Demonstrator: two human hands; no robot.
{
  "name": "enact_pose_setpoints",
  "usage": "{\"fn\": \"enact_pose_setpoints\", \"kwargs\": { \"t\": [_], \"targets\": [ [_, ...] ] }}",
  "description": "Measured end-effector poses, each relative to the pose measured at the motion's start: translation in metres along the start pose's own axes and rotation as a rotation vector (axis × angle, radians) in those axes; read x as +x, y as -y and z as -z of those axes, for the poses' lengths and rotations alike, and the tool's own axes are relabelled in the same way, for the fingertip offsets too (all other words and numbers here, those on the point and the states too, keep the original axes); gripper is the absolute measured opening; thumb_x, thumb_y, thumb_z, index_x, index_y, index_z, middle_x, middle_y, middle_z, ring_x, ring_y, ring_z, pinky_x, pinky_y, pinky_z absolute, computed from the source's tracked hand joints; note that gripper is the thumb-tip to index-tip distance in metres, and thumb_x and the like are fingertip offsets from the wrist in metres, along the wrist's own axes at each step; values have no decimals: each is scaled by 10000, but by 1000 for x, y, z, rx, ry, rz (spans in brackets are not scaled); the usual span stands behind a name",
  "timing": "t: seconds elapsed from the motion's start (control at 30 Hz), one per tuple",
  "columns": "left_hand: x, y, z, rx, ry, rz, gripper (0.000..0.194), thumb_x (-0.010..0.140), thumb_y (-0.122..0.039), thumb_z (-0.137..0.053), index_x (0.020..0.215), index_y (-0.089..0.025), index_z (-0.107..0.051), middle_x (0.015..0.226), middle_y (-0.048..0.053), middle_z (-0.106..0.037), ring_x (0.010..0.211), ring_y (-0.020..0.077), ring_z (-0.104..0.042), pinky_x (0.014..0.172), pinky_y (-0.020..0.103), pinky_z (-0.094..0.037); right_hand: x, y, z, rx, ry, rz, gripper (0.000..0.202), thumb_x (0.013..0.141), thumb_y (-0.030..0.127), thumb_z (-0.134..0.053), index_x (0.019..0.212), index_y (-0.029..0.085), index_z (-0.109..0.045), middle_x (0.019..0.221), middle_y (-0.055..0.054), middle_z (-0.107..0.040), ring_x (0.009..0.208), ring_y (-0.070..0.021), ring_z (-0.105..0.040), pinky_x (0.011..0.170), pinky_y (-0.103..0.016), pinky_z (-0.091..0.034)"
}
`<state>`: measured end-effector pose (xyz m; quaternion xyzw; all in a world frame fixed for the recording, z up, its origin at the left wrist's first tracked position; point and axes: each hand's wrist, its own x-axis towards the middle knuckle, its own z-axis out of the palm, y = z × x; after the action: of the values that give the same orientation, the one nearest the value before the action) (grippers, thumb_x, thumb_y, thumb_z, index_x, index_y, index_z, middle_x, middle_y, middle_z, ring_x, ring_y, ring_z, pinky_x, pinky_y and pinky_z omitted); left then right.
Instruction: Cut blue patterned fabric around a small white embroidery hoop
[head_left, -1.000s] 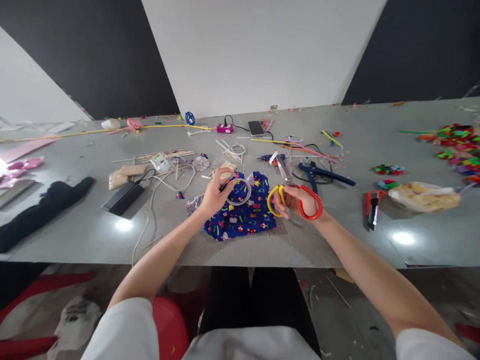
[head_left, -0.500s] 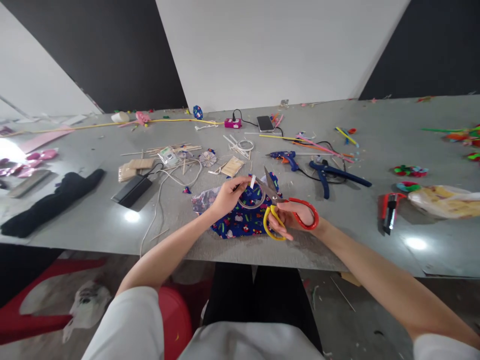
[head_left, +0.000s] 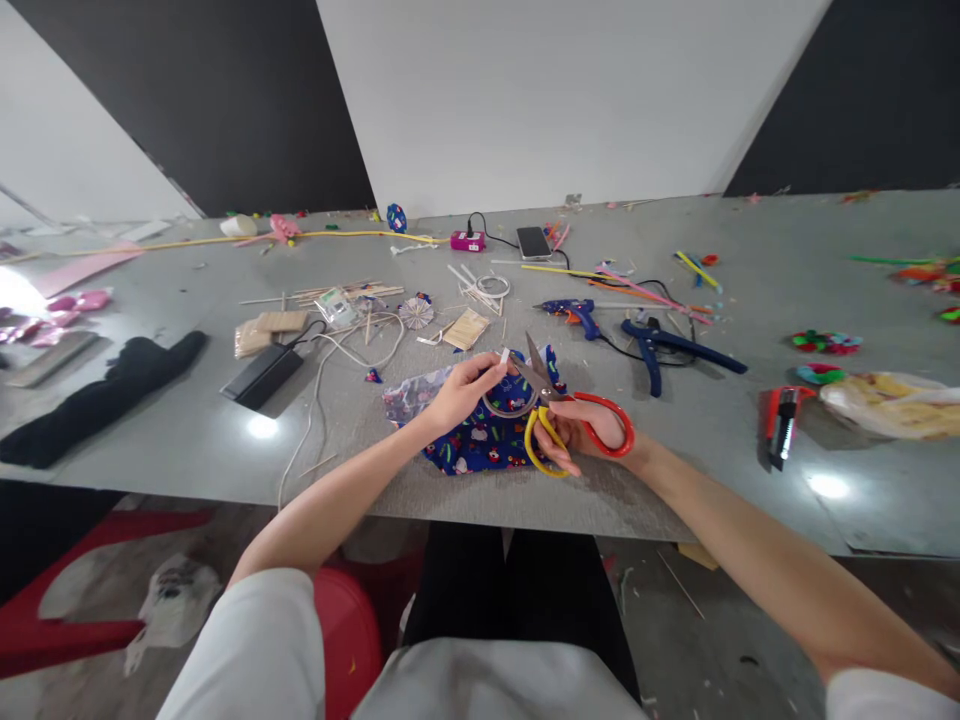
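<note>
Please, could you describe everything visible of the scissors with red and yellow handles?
The metal-bladed scissors have one red loop handle and one yellow loop handle, plastic-looking. The blades stand open, pointing forward and leftward over the blue patterned fabric. The right hand holds the handles; whether a blade touches the white strip at the left hand is unclear.

Short-sleeved pale shirt [head_left: 495, 685], black trousers [head_left: 517, 600], bare forearms [head_left: 349, 475]

Red-yellow scissors [head_left: 546, 394], spread; pale ring [head_left: 510, 415] over blue printed fabric [head_left: 480, 448].
</note>
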<state>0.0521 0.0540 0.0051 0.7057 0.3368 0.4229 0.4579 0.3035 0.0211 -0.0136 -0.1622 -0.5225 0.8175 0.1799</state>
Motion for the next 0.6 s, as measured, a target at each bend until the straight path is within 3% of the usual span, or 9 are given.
{"fn": "enact_pose_setpoints", "kwargs": {
  "t": [0.1, 0.4, 0.6],
  "targets": [
    [1, 0, -1, 65, -27, -2, 515, 1008, -654, -553, 902, -179, -724, 890, 42, -705, 868, 183, -612, 855, 299, -473, -1, 0, 1, 0, -19, 6, 543, 1084, 502, -369, 860, 110, -669, 651, -42, -644, 450, -149, -627, 533, -275, -480],
    [2, 2, 3, 103, -28, -9, 476, 1024, -610, -545, 890, -184, -710, 871, 39, -693, 846, 176, -596, 802, 283, -463, -6, 8, 3, -111, -95, 6, 541, 1065, 539, -436, 821, 115, -668, 607, -31, -624, 442, -154, -628, 494, -267, -481],
    [3, 0, 6, 112, -41, 2, 501, 1015, -632, -536, 865, -184, -700, 837, 34, -680, 794, 169, -577, 781, 281, -464, -18, 26, 9, -333, -319, 40, 421, 1016, 497, -587, 832, 134, -698, 594, -6, -600, 455, -159, -623, 501, -277, -463]
  ]
}}
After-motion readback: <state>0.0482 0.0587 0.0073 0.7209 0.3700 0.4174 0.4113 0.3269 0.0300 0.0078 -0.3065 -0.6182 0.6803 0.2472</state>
